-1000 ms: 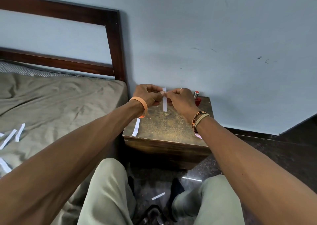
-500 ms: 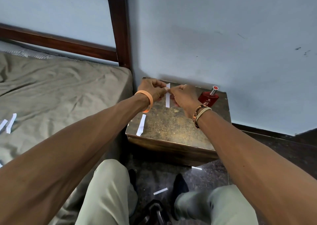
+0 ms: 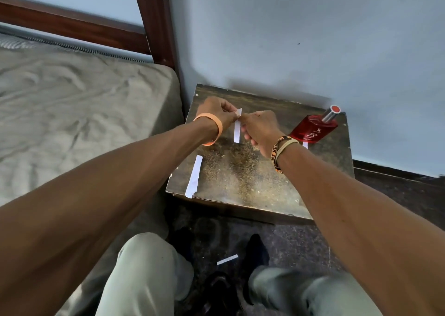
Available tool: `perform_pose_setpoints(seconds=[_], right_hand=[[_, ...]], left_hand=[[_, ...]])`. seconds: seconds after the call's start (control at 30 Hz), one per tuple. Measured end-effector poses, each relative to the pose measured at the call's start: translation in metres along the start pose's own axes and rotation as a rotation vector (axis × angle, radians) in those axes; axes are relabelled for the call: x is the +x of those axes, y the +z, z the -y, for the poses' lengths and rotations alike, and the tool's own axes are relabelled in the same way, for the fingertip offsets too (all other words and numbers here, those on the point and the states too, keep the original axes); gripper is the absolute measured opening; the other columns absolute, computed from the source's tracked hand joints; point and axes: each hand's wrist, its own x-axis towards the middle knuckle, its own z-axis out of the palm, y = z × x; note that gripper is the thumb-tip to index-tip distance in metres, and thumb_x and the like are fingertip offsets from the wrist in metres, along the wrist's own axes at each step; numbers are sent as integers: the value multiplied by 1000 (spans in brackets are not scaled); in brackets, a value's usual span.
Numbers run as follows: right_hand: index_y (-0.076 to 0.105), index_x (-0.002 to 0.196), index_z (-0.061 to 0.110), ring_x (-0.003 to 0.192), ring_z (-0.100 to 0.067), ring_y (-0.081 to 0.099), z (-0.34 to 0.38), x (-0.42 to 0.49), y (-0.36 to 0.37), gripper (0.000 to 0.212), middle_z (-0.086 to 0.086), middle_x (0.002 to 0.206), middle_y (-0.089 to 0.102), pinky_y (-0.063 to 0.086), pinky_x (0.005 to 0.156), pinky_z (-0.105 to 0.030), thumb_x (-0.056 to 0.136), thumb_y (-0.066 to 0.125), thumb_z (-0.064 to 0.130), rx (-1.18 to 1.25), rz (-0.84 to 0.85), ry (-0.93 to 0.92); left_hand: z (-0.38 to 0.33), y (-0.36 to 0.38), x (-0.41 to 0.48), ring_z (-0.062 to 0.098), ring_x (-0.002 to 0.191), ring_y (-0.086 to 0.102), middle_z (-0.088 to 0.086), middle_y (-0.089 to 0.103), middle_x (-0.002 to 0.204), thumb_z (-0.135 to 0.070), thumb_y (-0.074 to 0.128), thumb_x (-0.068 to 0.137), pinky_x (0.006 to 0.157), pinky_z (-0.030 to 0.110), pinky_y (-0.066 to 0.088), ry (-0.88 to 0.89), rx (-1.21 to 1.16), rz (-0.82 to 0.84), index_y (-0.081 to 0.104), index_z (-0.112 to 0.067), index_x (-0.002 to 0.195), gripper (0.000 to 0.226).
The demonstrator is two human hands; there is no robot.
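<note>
Matt paper strip [image 3: 237,132], worn wooden table [image 3: 243,181], glossy bottle [image 3: 313,129].

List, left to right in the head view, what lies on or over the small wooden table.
Loose paper strip → left hand → held paper strip, pinched by both hands → right hand → red perfume bottle.

We see a white paper strip [image 3: 237,132], a second white strip [image 3: 194,176], a dark brown bench [image 3: 252,178] mottled with pale worn speckles, a red bottle [image 3: 310,130] with a silver neck, an orange wristband [image 3: 219,129], a pale blue wall [image 3: 289,38], a reddish-brown headboard [image 3: 156,22] and a grey-olive bedsheet [image 3: 84,99]
</note>
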Motion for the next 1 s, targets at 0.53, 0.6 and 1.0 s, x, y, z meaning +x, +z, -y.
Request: perform_pose_setpoints(seconds=[0.53, 0.6, 1.0], right_hand=[[69, 88, 1, 50, -17, 49, -15, 47, 15, 17, -11, 70, 63, 34, 40, -26, 91, 64, 17, -125, -45, 83], [68, 92, 2, 48, -16, 48, -15, 48, 16, 14, -10, 71, 61, 35, 41, -25, 92, 63, 14, -121, -39, 98], [68, 68, 14, 56, -19, 61, -32, 59, 21, 16, -8, 67, 68, 56, 54, -31, 82, 75, 15, -131, -110, -14]], left_hand=[[11, 9, 34, 15, 78, 62, 0, 72, 88, -25, 68, 87, 68, 27, 48, 128, 427, 39, 71, -20, 79, 10], [13, 12, 38, 17, 81, 65, 0, 73, 89, -25, 68, 86, 73, 30, 53, 124, 460, 42, 67, -25, 71, 15], [28, 22, 47, 19, 93, 65, -6, 73, 91, -31, 67, 85, 89, 46, 53, 88, 525, 27, 61, -31, 64, 21]])
